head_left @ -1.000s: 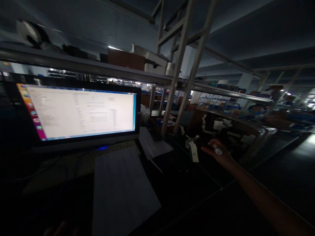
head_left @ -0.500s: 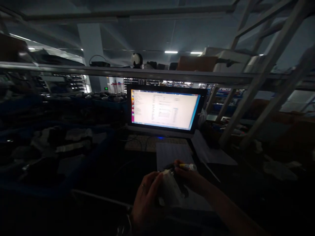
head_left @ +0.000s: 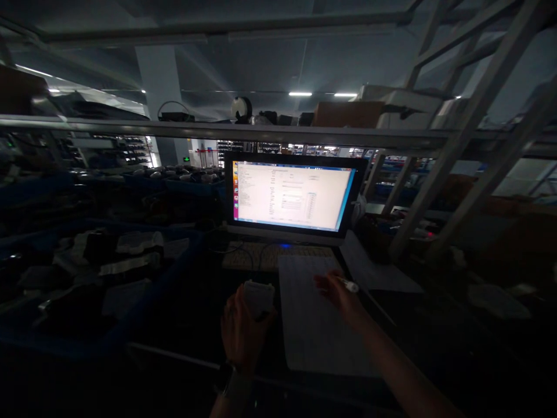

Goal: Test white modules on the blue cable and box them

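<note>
My left hand [head_left: 243,331] is closed around a pale, box-shaped part [head_left: 259,297] left of the paper, its thumb on the near right side. The part's exact kind is too dark to make out. Over the paper sheet [head_left: 322,342], my right hand [head_left: 342,296] holds a marker pen [head_left: 350,285] whose white end sticks out to the right between the fingers. The two hands are apart. Behind them lies a light keyboard [head_left: 261,257] below the lit monitor [head_left: 289,194].
A blue bin [head_left: 174,302] heaped with pale and dark parts stands on the left. More paper [head_left: 391,278] lies to the right, beside a slanted metal frame [head_left: 439,174]. Above the monitor, a shelf [head_left: 209,129] carries a brown box [head_left: 346,113] and other items.
My left hand has moved left with the pale part, away from the paper. My right hand has come off the part, still holding the marker pen. More of the paper shows.
</note>
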A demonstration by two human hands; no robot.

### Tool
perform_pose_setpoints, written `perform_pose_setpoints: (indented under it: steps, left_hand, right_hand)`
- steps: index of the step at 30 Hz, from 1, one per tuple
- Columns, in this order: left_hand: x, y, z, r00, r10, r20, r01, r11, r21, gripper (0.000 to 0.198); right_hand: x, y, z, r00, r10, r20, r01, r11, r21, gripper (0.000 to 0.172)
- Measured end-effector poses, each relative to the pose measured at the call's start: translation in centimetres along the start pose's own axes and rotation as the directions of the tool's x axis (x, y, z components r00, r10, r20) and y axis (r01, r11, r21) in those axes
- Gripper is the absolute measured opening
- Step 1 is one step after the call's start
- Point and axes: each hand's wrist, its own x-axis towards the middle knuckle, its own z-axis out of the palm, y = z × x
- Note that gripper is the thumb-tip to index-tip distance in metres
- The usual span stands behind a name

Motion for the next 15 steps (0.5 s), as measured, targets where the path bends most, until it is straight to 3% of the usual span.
perform_pose_setpoints:
  steps: [4,8,10,12,13,15]
  left_hand:
    - [-0.7,-2.2,-0.5,0.97,0.244,0.0,-0.243,0.967,0.077,0.066]
    - [0.2,-4.4,-0.8,0.822,0.568,0.023,-0.565,0.812,0.149,0.049]
    - [1.1,-5.2,-0.8,0.773,0.632,0.046,-0.631,0.761,0.147,0.045]
    - [1.9,-5.8,-0.8,0.751,0.658,0.059,-0.66,0.744,0.102,0.04]
    - [2.3,-6.0,-0.8,0.747,0.662,0.063,-0.665,0.744,0.059,0.038]
    - [3.0,-6.1,-0.6,0.785,0.619,0.029,-0.618,0.785,-0.054,0.032]
  right_hand:
    - [1.4,1.0,-2.6,1.0,-0.014,-0.019,0.014,0.999,0.031,0.039]
    - [1.7,1.2,-3.9,0.998,-0.053,0.025,0.051,0.997,0.055,0.041]
    - [1.6,1.0,-3.7,0.999,0.013,0.04,-0.02,0.981,0.193,0.038]
    - [1.3,0.8,-3.3,0.992,0.105,0.068,-0.123,0.921,0.369,0.034]
    - [1.1,0.7,-3.0,0.985,0.145,0.09,-0.17,0.88,0.443,0.033]
    - [0.9,0.6,-2.5,0.984,0.161,0.08,-0.18,0.861,0.475,0.033]
